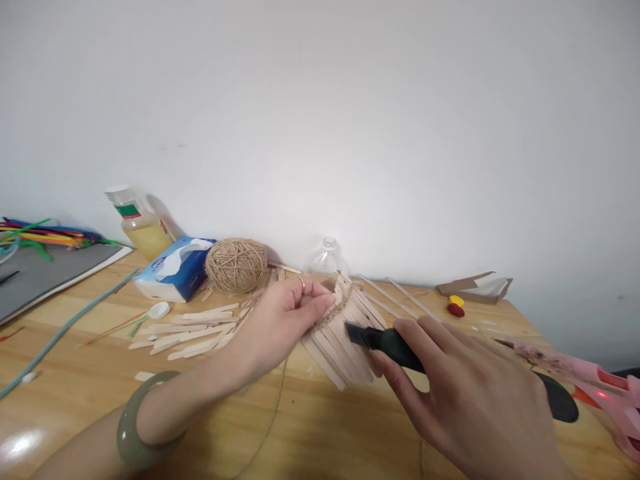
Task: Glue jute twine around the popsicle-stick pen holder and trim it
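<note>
My left hand (290, 307) pinches the upper edge of a ring of wooden craft sticks (345, 353), which is tilted on the table. A band of brown twine (330, 317) runs around the sticks near that edge. My right hand (465, 387) is closed around the dark handle of a utility knife (395, 345). Its dark blade rests on or just in front of the sticks, below the twine; I cannot tell whether it touches them. A loose strand of twine (275, 407) trails down the table under my left wrist.
A ball of twine (237, 265), a tissue box (175, 270) and loose craft sticks (195, 330) lie left. A clear bottle (327, 257) stands behind the ring. A pink glue gun (595, 390) with a lit red light is at right, near a cardboard piece (467, 285).
</note>
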`<state>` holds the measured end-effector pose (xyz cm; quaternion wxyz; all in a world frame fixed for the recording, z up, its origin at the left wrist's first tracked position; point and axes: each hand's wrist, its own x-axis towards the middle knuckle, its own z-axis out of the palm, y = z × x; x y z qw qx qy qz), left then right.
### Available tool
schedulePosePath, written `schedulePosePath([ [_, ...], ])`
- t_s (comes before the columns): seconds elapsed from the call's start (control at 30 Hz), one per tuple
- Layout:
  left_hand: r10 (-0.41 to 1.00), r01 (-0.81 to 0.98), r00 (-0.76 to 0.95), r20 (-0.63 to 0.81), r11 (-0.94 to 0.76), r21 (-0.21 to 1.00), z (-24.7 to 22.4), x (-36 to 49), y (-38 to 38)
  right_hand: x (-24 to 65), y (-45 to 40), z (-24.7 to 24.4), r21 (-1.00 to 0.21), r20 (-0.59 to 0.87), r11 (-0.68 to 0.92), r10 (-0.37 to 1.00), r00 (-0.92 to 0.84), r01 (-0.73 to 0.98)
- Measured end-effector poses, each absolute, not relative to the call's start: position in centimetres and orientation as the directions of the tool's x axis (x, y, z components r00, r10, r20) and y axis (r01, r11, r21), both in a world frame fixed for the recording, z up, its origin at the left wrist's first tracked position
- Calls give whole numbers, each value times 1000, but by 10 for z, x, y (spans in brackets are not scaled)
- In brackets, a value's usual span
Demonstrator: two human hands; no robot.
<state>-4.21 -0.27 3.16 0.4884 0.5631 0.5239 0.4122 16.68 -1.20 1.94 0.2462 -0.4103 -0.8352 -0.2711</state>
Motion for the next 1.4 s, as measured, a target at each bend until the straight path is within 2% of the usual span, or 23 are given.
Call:
schedulePosePath([
  [0.2,990,166,140,-21,-3,986,28,-42,-6,164,-12,19,253,645,498,553,-528,830],
  [0.4,988,207,152,-29,-3,978,28,-42,-7,165,-11,17,242,631,518,558,-538,821],
  [0.97,986,168,153,-63,37,985,32,-37,-8,164,-9,14,265,639,513,541,-547,816],
  [1.27,984,122,166,-59,39,992,29,-37,-6,164,-5,12,271,641,535,520,-565,800],
  [1.4,983,41,162,-88,82,996,24,-38,-4,164,-3,11,259,644,544,519,-563,798],
])
